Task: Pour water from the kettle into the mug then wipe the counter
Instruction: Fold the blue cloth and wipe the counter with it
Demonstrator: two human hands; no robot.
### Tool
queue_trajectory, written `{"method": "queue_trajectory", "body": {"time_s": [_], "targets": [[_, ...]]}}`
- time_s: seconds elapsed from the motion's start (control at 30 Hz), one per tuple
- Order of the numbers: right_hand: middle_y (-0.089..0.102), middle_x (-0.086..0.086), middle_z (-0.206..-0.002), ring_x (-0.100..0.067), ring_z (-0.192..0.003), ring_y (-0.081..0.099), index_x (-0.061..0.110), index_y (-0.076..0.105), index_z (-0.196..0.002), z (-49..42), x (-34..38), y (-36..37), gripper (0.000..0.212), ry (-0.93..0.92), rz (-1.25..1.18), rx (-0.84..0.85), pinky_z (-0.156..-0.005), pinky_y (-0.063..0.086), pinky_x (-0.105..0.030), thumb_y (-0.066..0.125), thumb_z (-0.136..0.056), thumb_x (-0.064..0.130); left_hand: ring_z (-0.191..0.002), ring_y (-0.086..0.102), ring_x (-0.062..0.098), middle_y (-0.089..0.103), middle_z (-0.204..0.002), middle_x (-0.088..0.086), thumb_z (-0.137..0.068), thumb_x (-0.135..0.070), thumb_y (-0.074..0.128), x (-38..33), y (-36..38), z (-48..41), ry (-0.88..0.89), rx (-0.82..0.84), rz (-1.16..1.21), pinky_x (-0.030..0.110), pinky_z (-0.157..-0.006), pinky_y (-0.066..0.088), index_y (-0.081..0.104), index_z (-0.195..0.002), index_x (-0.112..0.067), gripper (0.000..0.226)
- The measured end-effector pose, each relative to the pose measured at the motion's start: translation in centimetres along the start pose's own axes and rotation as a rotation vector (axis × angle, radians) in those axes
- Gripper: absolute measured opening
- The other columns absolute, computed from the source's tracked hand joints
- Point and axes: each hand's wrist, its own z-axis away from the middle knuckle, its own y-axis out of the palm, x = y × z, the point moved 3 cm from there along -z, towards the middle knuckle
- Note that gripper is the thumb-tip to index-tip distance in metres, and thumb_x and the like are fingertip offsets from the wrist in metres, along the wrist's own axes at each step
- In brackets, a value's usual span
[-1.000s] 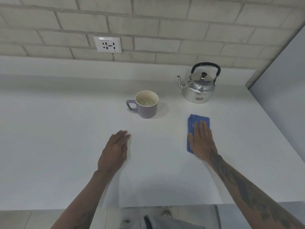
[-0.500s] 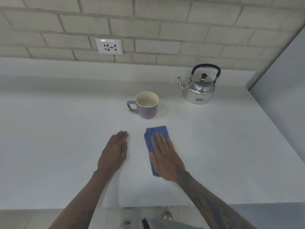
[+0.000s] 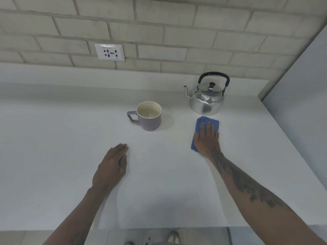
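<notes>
A purple mug (image 3: 150, 121) with water in it stands mid-counter, handle to the left. The shiny metal kettle (image 3: 206, 99) with a black handle stands upright behind and to the right of it, spout pointing left. A folded blue cloth (image 3: 203, 123) lies flat just in front of the kettle. My right hand (image 3: 206, 140) presses palm-down on the cloth, fingers straight, covering most of it. My left hand (image 3: 112, 167) rests flat on the white counter (image 3: 53, 156), in front of the mug and apart from it, holding nothing.
A brick wall with a power socket (image 3: 109, 52) runs behind the counter. A grey panel (image 3: 300, 103) closes off the right side. The counter's front edge is near my body, with floor and feet below.
My right hand slid the cloth left to just in front of the mug, then back right and farther away, up to the kettle. My left hand stayed in place.
</notes>
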Motion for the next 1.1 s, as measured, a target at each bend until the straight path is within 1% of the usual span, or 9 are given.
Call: {"method": "queue_trajectory", "body": {"time_s": [0.2, 0.27, 0.4, 0.5, 0.6, 0.7, 0.8, 0.9, 1.1], "targets": [[0.001, -0.017, -0.164, -0.033, -0.151, 0.002, 0.007, 0.003, -0.155, 2.5, 8.5, 2.1, 0.061, -0.326, 0.08, -0.001, -0.122, 0.005, -0.048, 0.015, -0.103, 0.037, -0.133, 0.045, 0.007, 0.05, -0.142, -0.017, -0.095, -0.02, 0.048, -0.2, -0.1, -0.1, 0.005, -0.026, -0.019, 0.033, -0.102, 0.046, 0.055, -0.133, -0.029, 0.04], [-0.002, -0.016, -0.164, -0.033, -0.151, -0.002, 0.008, 0.001, -0.155, 5.6, 8.8, 2.8, 0.062, -0.422, 0.063, 0.023, -0.122, 0.002, -0.047, 0.014, -0.103, 0.038, -0.133, 0.045, 0.006, 0.049, -0.143, -0.017, -0.095, -0.02, 0.048, -0.1, -0.1, -0.1, 0.003, -0.026, -0.017, 0.034, -0.102, 0.047, 0.055, -0.134, -0.03, 0.04], [0.003, -0.012, -0.163, -0.031, -0.151, 0.001, 0.01, 0.007, -0.155, 12.4, 5.5, 3.5, 0.065, -0.6, 0.068, 0.032, -0.123, 0.008, -0.047, 0.007, -0.1, 0.045, -0.138, 0.041, 0.01, 0.047, -0.147, -0.015, -0.097, -0.021, 0.046, 0.2, 0.1, -0.1, 0.002, -0.003, -0.024, 0.039, -0.107, 0.044, 0.052, -0.137, -0.029, 0.041], [-0.004, -0.006, -0.163, -0.025, -0.151, -0.004, 0.012, 0.005, -0.155, 13.6, 1.2, 3.3, 0.071, -0.538, 0.088, 0.029, -0.123, 0.005, -0.041, 0.001, -0.097, 0.053, -0.14, 0.038, 0.01, 0.044, -0.149, -0.015, -0.098, -0.022, 0.044, 0.3, 0.1, 0.0, 0.001, 0.007, -0.021, 0.039, -0.11, 0.041, 0.05, -0.138, -0.029, 0.042], [-0.01, -0.006, -0.162, -0.024, -0.151, -0.006, 0.011, 0.0, -0.155, 11.2, -1.2, 2.6, 0.069, -0.351, 0.057, 0.014, -0.122, 0.0, -0.038, 0.006, -0.098, 0.05, -0.14, 0.035, 0.007, 0.044, -0.149, -0.014, -0.098, -0.02, 0.043, 0.2, 0.1, 0.1, 0.011, -0.002, -0.017, 0.034, -0.115, 0.033, 0.05, -0.139, -0.028, 0.042], [-0.002, -0.017, -0.164, -0.03, -0.152, 0.0, 0.004, 0.002, -0.154, 8.1, -0.1, 2.1, 0.066, -0.178, 0.066, -0.035, -0.123, 0.006, -0.044, 0.017, -0.103, 0.041, -0.14, 0.033, 0.007, 0.043, -0.15, -0.012, -0.099, -0.019, 0.042, 0.1, 0.0, 0.1, 0.016, -0.007, -0.022, 0.024, -0.115, 0.022, 0.05, -0.14, -0.026, 0.042], [0.004, -0.022, -0.162, -0.036, -0.15, 0.004, 0.002, 0.006, -0.154, 6.1, 3.4, 1.8, 0.064, -0.08, 0.032, -0.027, -0.121, 0.009, -0.05, 0.02, -0.103, 0.039, -0.141, 0.031, 0.008, 0.043, -0.151, -0.011, -0.099, -0.019, 0.041, 0.0, -0.1, 0.3, 0.017, -0.006, -0.018, 0.023, -0.115, 0.02, 0.05, -0.14, -0.024, 0.042], [0.001, -0.022, -0.162, -0.037, -0.15, 0.0, 0.004, 0.004, -0.154, 5.8, 7.8, 2.1, 0.064, -0.099, -0.002, 0.005, -0.121, 0.005, -0.051, 0.019, -0.103, 0.039, -0.141, 0.033, 0.009, 0.045, -0.15, -0.007, -0.099, -0.016, 0.04, -0.3, -0.3, 0.3, 0.051, -0.006, -0.014, 0.025, -0.118, 0.018, 0.051, -0.14, -0.019, 0.042], [0.0, -0.024, -0.162, -0.039, -0.15, 0.001, 0.003, 0.002, -0.154, 10.3, 16.4, 4.0, 0.064, -0.251, 0.015, -0.006, -0.121, 0.003, -0.052, 0.017, -0.103, 0.039, -0.141, 0.038, 0.016, 0.048, -0.148, 0.004, -0.099, -0.011, 0.041, -0.3, -0.6, 0.0, 0.091, 0.026, 0.016, 0.024, -0.12, 0.014, 0.052, -0.138, -0.01, 0.041]]}}
